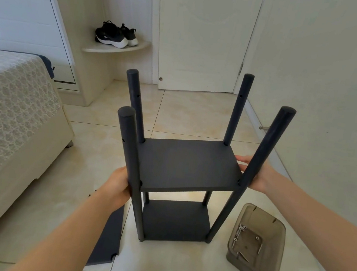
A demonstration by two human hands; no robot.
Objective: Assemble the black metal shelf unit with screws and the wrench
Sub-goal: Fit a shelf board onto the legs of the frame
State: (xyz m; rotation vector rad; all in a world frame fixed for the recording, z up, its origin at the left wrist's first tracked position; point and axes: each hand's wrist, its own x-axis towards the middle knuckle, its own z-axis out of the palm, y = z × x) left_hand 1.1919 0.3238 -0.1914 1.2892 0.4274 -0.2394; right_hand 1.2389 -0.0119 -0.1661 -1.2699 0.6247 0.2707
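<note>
Tiles (186, 114) beside the bed (9, 105) serve as the workbench. A spare black panel (107, 238) lies flat on them just left of the work, likely parked within reach for the top tier. The left hand (118, 186) is clenched round the near-left post at the level of the upper fitted board, bracing it. The shelf unit (187, 165) stands upright on the floor in the middle, with two boards fitted and four posts rising bare above them, screw holes open near their tops. The right hand (255, 175) rests against the near-right post and board edge; that post hides whether its fingers curl or only press. Held from both sides, the frame is probably being steadied or squared. A smoky plastic tub (256, 242) at right keeps the screws (242, 228) corralled; no wrench is plainly visible.
</note>
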